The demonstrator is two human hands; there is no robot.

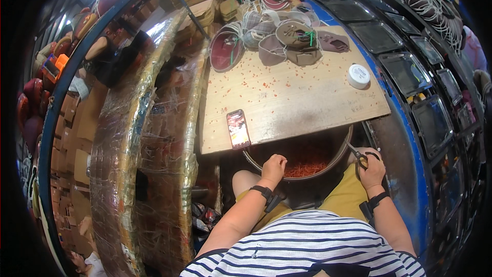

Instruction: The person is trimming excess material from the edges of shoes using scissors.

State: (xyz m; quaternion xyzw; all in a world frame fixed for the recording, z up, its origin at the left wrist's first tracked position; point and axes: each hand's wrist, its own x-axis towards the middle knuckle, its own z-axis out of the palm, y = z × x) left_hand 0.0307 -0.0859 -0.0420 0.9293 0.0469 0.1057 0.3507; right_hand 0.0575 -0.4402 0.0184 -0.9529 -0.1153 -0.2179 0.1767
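My right hand (372, 172) is closed round the black handles of a pair of scissors (355, 152), whose blades point up and to the left, over my right knee. My left hand (274, 168) is held in a pinch above a round tub (249, 160); whatever is between its fingertips is too small to make out. Red scraps (306, 169) lie in the tub, which is partly hidden under the table (287, 107). On the tabletop, a phone (238, 129) with a lit screen lies near the front left edge.
Shoe uppers (272, 49) with pale cords are heaped at the table's far end. A round white tub (359, 76) stands at the right, and small orange bits are scattered about. Black trays (408, 73) line the right side; film-wrapped stacks (154, 149) stand at the left.
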